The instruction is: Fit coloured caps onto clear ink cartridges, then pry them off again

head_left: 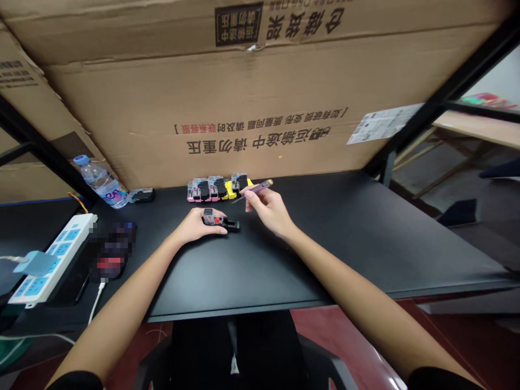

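Note:
My left hand point(194, 225) is closed around a small clear-and-black plastic device point(213, 218) with an orange-red spot, held low over the black tabletop. A black arm of the device juts out to the right, past my thumb. In my right hand point(271, 210) is a screwdriver point(262, 187) with a translucent purplish handle, gripped between thumb and fingers. Its thin shaft points left and down, and the tip is apart from the device. Just behind both hands stands a row of similar clear-and-black devices point(201, 189) with pink and yellow parts, partly hidden by my right fingers.
At the left are a water bottle point(101, 181), another clear-and-black device point(142, 195), a phone point(114, 252) on a white cable, and a white power strip point(54, 257) with a plug in it. A cardboard wall point(244, 97) closes off the back of the black table point(365, 233).

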The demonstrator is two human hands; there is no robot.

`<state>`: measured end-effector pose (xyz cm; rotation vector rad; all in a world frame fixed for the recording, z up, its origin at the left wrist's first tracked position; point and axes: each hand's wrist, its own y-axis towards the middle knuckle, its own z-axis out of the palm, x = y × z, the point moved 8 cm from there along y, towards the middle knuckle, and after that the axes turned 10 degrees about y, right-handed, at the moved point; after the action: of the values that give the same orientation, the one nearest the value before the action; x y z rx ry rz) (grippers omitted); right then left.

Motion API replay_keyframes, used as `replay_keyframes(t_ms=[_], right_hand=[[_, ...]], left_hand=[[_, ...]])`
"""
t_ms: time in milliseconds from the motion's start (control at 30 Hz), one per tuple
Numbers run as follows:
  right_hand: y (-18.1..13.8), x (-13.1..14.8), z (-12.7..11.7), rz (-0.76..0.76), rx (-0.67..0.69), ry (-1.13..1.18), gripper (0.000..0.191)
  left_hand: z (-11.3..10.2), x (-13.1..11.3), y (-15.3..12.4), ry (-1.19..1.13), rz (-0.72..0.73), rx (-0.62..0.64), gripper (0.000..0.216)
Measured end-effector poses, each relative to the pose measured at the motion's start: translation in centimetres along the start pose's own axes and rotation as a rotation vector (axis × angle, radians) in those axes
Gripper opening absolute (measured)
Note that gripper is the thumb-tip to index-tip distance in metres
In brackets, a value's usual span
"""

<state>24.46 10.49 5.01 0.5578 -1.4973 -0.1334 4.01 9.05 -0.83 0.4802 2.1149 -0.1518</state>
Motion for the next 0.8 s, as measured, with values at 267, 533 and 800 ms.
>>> replay_keyframes(t_ms=[267, 533, 800], right_hand=[[-0.8, -1.5, 1.9, 0.097, 0.095, 0.015, 0.056], [-1.2, -2.3, 2.3, 0.094, 0.079, 0.02, 0.049], [-1.1, -2.5, 2.6, 0.083, 0.122, 0.004, 0.054]], left_hand=[[0.0, -0.1, -0.1, -0.03, 0.006, 0.003, 0.057], [0.0, -0.2, -0.1, -0.038, 0.016, 0.013, 0.056], [0.0, -0.8, -0.1, -0.118, 0.052, -0.024, 0.064]])
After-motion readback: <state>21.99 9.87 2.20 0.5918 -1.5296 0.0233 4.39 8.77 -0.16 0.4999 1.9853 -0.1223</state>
